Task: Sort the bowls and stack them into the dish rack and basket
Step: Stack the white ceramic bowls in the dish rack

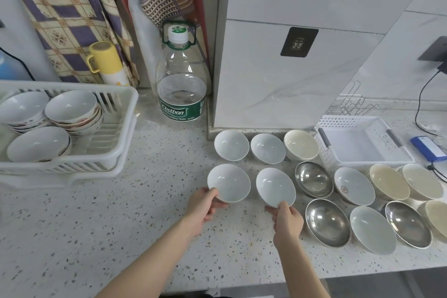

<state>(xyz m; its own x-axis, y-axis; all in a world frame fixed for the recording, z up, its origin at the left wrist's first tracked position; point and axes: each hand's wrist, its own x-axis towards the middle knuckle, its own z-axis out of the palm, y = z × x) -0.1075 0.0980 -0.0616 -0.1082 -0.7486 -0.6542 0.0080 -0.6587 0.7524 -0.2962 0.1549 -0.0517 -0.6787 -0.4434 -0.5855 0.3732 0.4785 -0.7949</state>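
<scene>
Two pale white ceramic bowls are gripped at once on a speckled stone countertop (101,220). The near rim of the left-hand white bowl (228,182) is pinched by the left hand (205,203), thumb over the edge and fingers curled beneath. The near rim of the right-hand white bowl (275,187) is held the same way by the right hand (287,221). Both bowls are tilted toward the camera, and whether they are lifted clear of the counter cannot be told.

Behind them, two more white bowls (231,145) and a cream bowl (301,144) are lined up against the marble-look wall panel (278,84). To the right, three stainless steel bowls (313,179), further white bowls (354,186) and cream bowls (389,185) are spread in rows just beside one another.

A white plastic slatted dish rack (116,152) is seen at the far left, loaded with three stacks of white bowls with patterned outsides (71,106). A white perforated plastic basket (362,143) is set at the back right, touching the cream bowl. A large clear water bottle with a green label (181,84) is stood between rack and wall panel, with a yellow-lidded flask (108,63) behind the rack.
</scene>
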